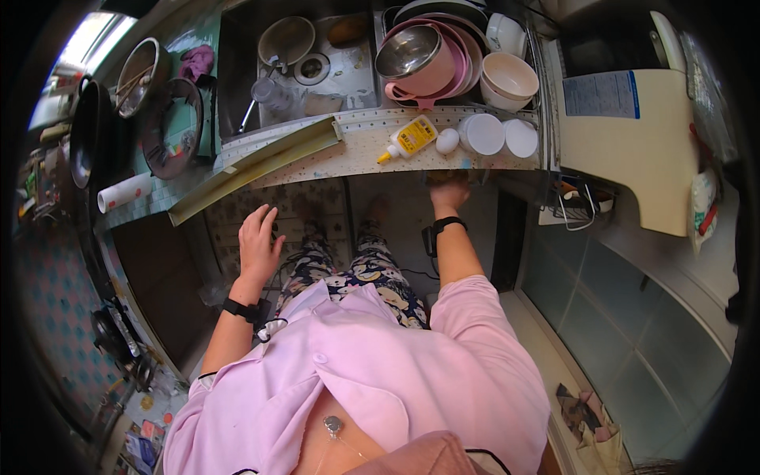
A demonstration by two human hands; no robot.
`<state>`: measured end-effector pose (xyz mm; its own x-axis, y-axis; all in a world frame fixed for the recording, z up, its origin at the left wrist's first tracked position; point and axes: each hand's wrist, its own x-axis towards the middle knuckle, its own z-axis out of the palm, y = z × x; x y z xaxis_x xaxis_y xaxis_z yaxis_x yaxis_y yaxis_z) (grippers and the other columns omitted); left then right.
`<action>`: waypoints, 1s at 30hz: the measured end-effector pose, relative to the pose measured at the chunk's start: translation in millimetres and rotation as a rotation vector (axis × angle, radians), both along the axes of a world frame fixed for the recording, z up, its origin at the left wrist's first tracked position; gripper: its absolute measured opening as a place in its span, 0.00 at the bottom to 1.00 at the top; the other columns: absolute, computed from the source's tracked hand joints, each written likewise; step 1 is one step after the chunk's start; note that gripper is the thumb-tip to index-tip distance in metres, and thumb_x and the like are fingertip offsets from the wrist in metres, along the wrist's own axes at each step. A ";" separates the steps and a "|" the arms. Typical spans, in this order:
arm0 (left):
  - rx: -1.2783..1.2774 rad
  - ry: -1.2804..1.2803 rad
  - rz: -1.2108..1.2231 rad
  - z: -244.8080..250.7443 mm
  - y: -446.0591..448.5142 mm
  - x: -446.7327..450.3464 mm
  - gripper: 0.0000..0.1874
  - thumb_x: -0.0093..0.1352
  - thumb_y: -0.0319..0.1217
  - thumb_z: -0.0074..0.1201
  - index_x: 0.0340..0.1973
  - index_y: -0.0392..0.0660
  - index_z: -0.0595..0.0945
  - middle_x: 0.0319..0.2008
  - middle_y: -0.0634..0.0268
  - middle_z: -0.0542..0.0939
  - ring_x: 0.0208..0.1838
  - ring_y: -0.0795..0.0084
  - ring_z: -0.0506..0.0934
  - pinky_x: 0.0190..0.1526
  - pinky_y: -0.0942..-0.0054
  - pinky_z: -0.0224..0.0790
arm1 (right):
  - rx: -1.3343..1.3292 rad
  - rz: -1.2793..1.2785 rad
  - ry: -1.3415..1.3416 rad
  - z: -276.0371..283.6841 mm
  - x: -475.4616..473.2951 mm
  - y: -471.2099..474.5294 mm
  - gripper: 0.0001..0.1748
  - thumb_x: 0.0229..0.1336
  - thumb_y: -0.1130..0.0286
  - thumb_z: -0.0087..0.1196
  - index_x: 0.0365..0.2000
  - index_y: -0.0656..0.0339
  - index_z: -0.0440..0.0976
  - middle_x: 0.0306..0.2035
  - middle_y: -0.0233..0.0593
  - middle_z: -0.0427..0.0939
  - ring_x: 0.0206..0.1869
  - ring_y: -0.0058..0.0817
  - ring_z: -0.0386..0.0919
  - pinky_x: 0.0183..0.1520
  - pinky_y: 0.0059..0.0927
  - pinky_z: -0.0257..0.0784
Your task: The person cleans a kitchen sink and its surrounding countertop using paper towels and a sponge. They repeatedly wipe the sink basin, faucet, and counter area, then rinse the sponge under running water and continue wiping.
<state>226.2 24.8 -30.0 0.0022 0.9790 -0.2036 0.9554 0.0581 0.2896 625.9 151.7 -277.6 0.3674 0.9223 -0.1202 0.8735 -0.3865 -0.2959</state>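
My left hand (259,243) hangs in the air below the counter's front edge, fingers spread a little, with nothing in it. Under that edge reaches my right hand (449,195), its fingertips shadowed beside something unclear and yellowish; its grip is hidden. Above it on the counter (362,157) lies a yellow-and-white squeeze bottle (414,138) that bears writing. To the bottle's right come a white egg (447,141), a white round tub (482,134) and a white round lid or tub (521,138). A long olive-coloured metal strip (261,166) slants along the counter's left front.
A steel sink (356,65) holds a strainer-like bowl (287,40) and a clear cup (270,93). Right of it, a pink-sided steel pot (409,53) tops a stack beside pale bowls (510,77). A paper roll (124,193) and a ring-shaped stand (173,127) occupy the left.
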 end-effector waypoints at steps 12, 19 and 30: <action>-0.012 -0.024 0.121 -4.0 -41.5 -12.3 0.37 0.59 0.25 0.67 0.64 0.45 0.71 0.65 0.56 0.69 0.68 0.51 0.66 0.67 0.55 0.57 | 0.105 -0.313 0.158 26.5 59.0 -13.8 0.13 0.54 0.64 0.64 0.32 0.66 0.82 0.41 0.52 0.82 0.39 0.42 0.82 0.43 0.41 0.76; 0.035 -0.070 0.132 -12.5 -59.3 -21.1 0.36 0.60 0.26 0.66 0.64 0.46 0.71 0.66 0.56 0.68 0.68 0.51 0.66 0.67 0.54 0.57 | 0.333 -0.978 1.341 72.7 76.7 -58.9 0.18 0.60 0.67 0.58 0.50 0.61 0.75 0.50 0.35 0.78 0.47 0.33 0.77 0.49 0.39 0.73; 0.117 -0.090 0.403 -18.7 -208.0 -113.5 0.36 0.59 0.27 0.67 0.63 0.46 0.73 0.65 0.57 0.69 0.68 0.52 0.66 0.67 0.55 0.57 | 0.137 -0.370 1.866 204.1 -40.5 -114.1 0.30 0.58 0.74 0.57 0.62 0.59 0.67 0.60 0.41 0.73 0.61 0.39 0.72 0.63 0.43 0.68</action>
<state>112.6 -183.2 -48.7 -0.3724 0.9218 -0.1079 0.8335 0.3834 0.3978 585.4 37.6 -73.6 0.0276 0.8755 -0.4824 -0.6571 -0.3478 -0.6688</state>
